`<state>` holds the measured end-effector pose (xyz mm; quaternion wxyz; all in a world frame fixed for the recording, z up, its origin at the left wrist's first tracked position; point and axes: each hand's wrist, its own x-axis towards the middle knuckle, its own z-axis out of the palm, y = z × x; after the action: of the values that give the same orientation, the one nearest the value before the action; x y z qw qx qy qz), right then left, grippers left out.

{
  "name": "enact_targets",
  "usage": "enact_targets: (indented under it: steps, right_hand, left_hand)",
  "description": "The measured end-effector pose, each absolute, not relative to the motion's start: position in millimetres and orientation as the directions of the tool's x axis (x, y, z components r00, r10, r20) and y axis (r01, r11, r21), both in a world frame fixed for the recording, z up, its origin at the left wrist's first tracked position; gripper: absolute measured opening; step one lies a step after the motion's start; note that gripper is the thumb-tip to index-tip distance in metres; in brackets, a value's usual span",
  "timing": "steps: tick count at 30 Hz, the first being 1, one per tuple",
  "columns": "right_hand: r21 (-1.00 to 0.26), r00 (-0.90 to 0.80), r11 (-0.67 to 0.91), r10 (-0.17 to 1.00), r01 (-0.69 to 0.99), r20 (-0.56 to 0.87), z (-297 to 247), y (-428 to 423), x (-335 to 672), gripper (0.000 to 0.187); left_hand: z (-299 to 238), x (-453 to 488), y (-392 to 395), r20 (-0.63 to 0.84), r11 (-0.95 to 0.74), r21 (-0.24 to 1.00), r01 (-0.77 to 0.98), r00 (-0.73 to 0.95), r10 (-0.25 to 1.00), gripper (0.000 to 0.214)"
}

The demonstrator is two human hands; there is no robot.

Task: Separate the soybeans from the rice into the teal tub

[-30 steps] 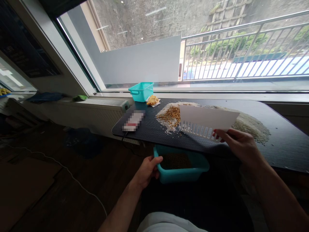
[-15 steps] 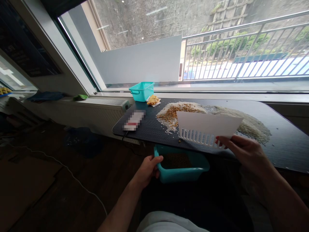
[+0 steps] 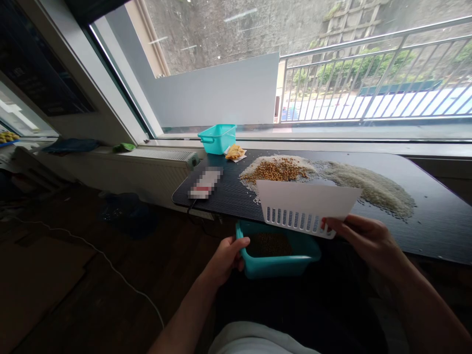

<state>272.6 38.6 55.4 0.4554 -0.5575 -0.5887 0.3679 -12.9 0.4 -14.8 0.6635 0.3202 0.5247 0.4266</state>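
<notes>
My left hand [image 3: 224, 259] grips the left rim of a teal bin [image 3: 280, 265] held just below the front edge of the black table [image 3: 435, 231]; brown grains lie in the bin. My right hand [image 3: 363, 238] pinches the right end of a white slotted scoop [image 3: 304, 206], tilted with its lower edge over the table's front edge, right above the bin. Behind the scoop, a heap of yellow beans mixed with white rice [image 3: 278, 169] lies on the table. A wider spread of white rice [image 3: 368, 184] lies to its right.
A second teal bin [image 3: 217, 137] and a yellow crumpled wrapper [image 3: 235, 152] sit at the table's back left. A blurred flat device [image 3: 204, 183] with a cable lies at the left edge. A white radiator [image 3: 147, 169] runs under the window. A cable crosses the dark floor.
The white scoop has moved toward me and left, from over the bean heap to the table's front edge above the bin. The bean heap now shows fully. My left hand has stayed put.
</notes>
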Motion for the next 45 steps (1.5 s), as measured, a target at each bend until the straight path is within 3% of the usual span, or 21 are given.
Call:
enact_targets:
  steps: [4, 8, 23, 45]
  right_hand:
    - [-0.920, 0.196, 0.161, 0.950, 0.358, 0.242, 49, 46, 273, 0.038]
    - [-0.913, 0.317, 0.132, 0.910, 0.386, 0.266, 49, 65, 270, 0.032]
    - [-0.868, 0.143, 0.209, 0.942, 0.451, 0.302, 43, 104, 262, 0.029]
    - [-0.892, 0.078, 0.218, 0.960, 0.395, 0.270, 42, 74, 265, 0.033]
  left_hand:
    - [-13, -13, 0, -0.432, 0.438, 0.870, -0.227, 0.078, 0.898, 0.043]
    - [-11, -12, 1, -0.435, 0.441, 0.868, -0.228, 0.076, 0.897, 0.044]
    - [-15, -12, 1, -0.430, 0.434, 0.866, -0.247, 0.072, 0.900, 0.043]
    - [-16, -12, 2, -0.430, 0.433, 0.864, -0.256, 0.071, 0.900, 0.044]
